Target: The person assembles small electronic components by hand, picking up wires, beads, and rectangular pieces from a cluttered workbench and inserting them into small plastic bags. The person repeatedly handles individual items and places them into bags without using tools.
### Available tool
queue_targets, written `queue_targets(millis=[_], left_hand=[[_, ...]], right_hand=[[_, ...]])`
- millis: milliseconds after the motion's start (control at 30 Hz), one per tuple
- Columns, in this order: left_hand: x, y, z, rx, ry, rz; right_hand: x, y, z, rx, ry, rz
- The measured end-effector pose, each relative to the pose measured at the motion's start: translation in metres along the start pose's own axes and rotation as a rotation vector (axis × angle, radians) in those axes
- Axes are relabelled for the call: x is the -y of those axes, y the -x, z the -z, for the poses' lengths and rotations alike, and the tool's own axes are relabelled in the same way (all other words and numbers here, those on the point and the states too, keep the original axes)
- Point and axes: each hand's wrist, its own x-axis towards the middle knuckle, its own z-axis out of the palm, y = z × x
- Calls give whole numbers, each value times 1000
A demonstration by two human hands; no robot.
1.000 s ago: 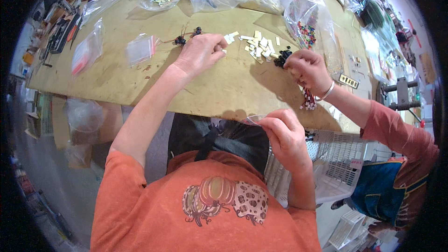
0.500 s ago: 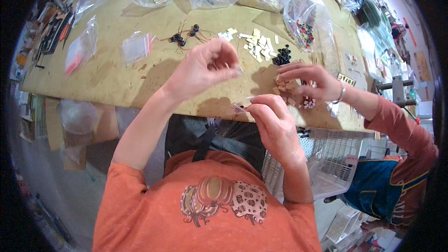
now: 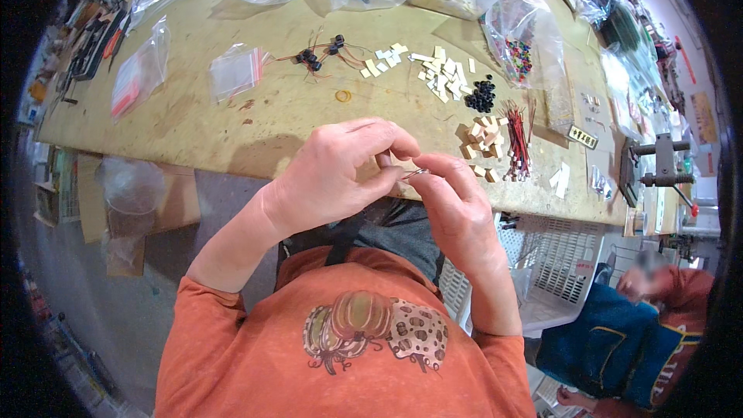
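Note:
My left hand [image 3: 340, 170] and my right hand [image 3: 458, 205] meet at the table's near edge, fingertips almost touching. Pinched in my right fingers is a small clear plastic bag [image 3: 416, 173], of which only a thin edge shows. The fingers of my left hand are curled together against it; whatever they hold is hidden. Just beyond my right hand lie small wooden blocks [image 3: 486, 136] and a bundle of red wires with white connectors [image 3: 517, 143].
Black round parts [image 3: 481, 95], pale flat pieces [image 3: 441, 73] and coils with wires [image 3: 311, 60] lie farther back. Flat zip bags [image 3: 237, 73] are at left. A vise [image 3: 658, 161] stands at the right edge. A co-worker [image 3: 619, 333] sits at lower right beside a white basket [image 3: 557, 263].
My left hand has come down and right to meet my right hand at the small bag. The co-worker's hand has left the wooden blocks and wires and withdrawn from the table.

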Motion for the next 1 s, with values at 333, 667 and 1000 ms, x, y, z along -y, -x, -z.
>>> queue_targets(millis=[333, 667, 1000], left_hand=[[31, -3, 33, 69, 48, 89], [119, -32, 67, -96, -778, 188], [91, -40, 104, -207, -320, 385]], right_hand=[[5, 7, -1, -26, -65, -35], [5, 11, 2, -27, -83, -82], [0, 6, 4, -30, -52, -33]])
